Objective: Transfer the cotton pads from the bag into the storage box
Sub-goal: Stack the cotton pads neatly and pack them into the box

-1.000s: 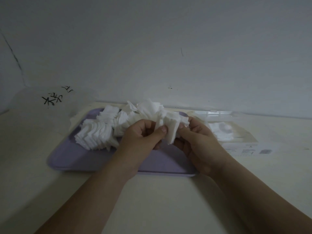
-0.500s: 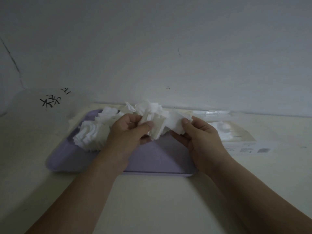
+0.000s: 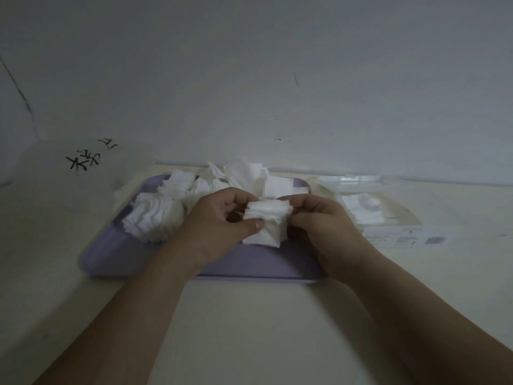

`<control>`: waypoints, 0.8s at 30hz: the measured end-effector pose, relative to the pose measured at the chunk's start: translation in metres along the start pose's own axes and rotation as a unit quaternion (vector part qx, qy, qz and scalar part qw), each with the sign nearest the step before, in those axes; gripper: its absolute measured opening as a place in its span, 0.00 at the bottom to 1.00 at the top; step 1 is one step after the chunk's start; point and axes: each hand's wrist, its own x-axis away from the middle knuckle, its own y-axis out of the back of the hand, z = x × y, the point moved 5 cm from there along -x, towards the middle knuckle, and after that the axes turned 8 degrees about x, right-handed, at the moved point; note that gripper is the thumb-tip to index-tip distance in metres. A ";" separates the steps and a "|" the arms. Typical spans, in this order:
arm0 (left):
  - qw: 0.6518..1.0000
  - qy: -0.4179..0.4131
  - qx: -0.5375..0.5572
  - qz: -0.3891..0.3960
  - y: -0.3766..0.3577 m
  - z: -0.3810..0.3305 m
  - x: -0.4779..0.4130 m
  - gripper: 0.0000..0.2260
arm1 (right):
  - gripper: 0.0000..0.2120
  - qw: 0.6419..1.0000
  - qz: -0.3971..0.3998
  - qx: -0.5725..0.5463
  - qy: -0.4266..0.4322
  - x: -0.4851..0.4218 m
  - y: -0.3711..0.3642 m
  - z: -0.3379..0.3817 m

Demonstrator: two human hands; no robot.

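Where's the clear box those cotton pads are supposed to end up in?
In the head view, the clear box sits on the table to the right of the purple tray, just beyond the right hand.

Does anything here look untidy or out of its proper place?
Yes. On the purple tray the cotton pads are untidy: the stack at its left leans and is fanned out, and the pads at the back lie crumpled in a loose heap. The small stack between the left hand and right hand has uneven edges.
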 end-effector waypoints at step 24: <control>0.994 0.015 -0.077 0.071 -0.012 0.007 0.002 0.18 | 0.31 0.982 0.057 0.179 -0.033 0.012 -0.016 0.000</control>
